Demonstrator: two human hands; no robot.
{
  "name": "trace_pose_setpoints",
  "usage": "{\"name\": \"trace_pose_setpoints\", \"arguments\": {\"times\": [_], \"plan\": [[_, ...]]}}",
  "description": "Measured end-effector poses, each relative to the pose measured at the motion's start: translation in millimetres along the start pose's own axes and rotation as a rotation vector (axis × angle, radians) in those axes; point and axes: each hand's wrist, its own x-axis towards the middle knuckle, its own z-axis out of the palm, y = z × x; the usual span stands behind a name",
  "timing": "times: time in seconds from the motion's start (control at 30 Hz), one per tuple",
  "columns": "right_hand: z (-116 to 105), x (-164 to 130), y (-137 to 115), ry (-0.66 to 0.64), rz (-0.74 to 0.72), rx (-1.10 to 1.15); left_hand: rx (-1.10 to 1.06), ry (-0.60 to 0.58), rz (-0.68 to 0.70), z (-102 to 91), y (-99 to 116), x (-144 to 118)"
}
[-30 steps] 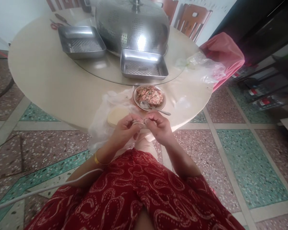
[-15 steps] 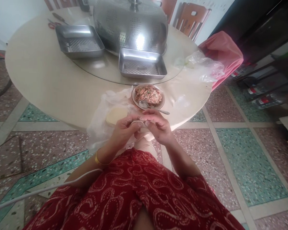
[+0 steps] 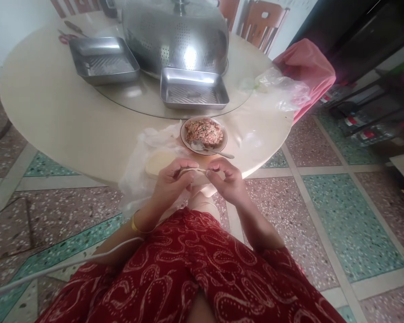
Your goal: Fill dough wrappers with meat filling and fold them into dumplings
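Both the left hand (image 3: pixel 170 184) and right hand (image 3: pixel 229 181) pinch the folded dumpling wrapper (image 3: pixel 192 171) between fingertips, near the filling bowl (image 3: pixel 204 135) and wrapper stack (image 3: pixel 156 161).

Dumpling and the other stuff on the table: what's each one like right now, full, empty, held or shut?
Dumpling wrapper: folded, pinched by left hand and right hand.
Bowl: full of minced filling, spoon resting in it.
Wrapper stack: lying on plastic.
Near tray: empty.
Far tray: empty.
Perforated dome cover: down.
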Motion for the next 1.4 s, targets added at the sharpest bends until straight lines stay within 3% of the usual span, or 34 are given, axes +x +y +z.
{"name": "trace_pose_setpoints", "arguments": {"times": [0.37,0.67,0.97,1.23,1.4], "plan": [[5,3,-2,0.015,0.068,0.033,0.095,-0.071,-0.057,6.4,-5,2],[5,-5,3,0.025,-0.106,-0.063,0.0,-0.08,-0.11,9.0,3,4],[4,-6,0,0.035,-0.358,-0.26,0.003,-0.013,-0.087,12.5,9,3],[19,-13,8,0.268,-0.335,-0.26,-0.043,0.087,-0.043,16.4,9,3],[24,-14,9,0.352,-0.423,-0.278,-0.028,0.018,-0.054,13.2,8,0]]}}
